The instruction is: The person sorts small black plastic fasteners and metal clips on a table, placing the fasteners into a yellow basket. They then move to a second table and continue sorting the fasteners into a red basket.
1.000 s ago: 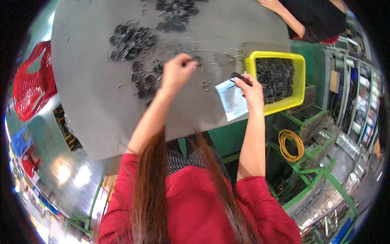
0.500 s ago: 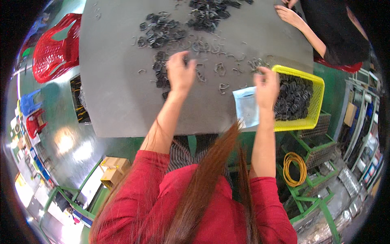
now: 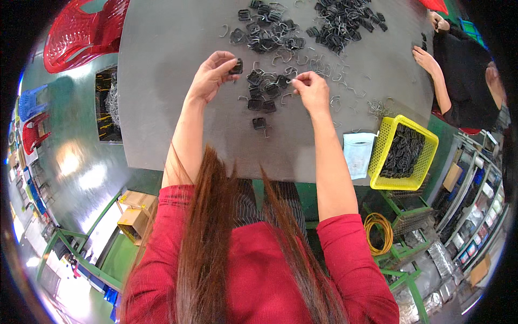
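"What can you read?"

"Any print on the pale blue pouch [image 3: 357, 155] is too faint for me."

"The hands?"

"I see the left hand [image 3: 212, 76], fingers clamped on a squarish black piece [image 3: 236, 67] over the smooth grey desk [image 3: 162, 119]. The right hand's [image 3: 314, 93] fingertips pinch together beside a small black pile [image 3: 256, 104]; I can't tell what's between them."

"Beside the pouch?"

"A yellow perforated basket [image 3: 374, 173], holding black pieces."
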Demonstrator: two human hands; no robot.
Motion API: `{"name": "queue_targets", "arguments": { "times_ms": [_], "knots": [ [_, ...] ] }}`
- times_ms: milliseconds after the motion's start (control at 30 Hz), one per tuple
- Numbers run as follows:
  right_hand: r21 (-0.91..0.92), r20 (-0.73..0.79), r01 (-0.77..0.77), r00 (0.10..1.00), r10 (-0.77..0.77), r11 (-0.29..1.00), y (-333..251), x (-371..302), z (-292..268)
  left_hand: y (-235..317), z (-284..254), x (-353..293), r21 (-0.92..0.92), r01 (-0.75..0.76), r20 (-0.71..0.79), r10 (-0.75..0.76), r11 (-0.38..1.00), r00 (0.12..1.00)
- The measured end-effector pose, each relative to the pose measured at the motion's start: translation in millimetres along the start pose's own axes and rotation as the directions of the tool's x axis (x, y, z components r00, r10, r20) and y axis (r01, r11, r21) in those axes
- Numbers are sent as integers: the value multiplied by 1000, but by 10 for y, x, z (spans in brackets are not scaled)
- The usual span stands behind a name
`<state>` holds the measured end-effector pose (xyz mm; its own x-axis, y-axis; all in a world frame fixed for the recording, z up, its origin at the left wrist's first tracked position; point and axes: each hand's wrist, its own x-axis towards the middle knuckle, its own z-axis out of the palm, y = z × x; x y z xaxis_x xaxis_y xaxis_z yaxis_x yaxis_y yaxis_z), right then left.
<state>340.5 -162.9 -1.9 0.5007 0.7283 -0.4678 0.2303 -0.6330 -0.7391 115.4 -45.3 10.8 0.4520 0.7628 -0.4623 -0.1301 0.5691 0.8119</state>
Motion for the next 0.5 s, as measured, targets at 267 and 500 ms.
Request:
{"name": "queue_targets", "arguments": {
  "times_ms": [267, 500],
  "knots": [
    [-524, -117, 64, 982, -146, 850, -163, -125, 433, -347, 382, -87, 976, 122, -158, 199, 180, 967],
    [-247, -198, 88, 970, -139, 965, -87, -99, 81, -80, -228, -92, 666, 57, -91, 4, 744, 996]
  ]
}}
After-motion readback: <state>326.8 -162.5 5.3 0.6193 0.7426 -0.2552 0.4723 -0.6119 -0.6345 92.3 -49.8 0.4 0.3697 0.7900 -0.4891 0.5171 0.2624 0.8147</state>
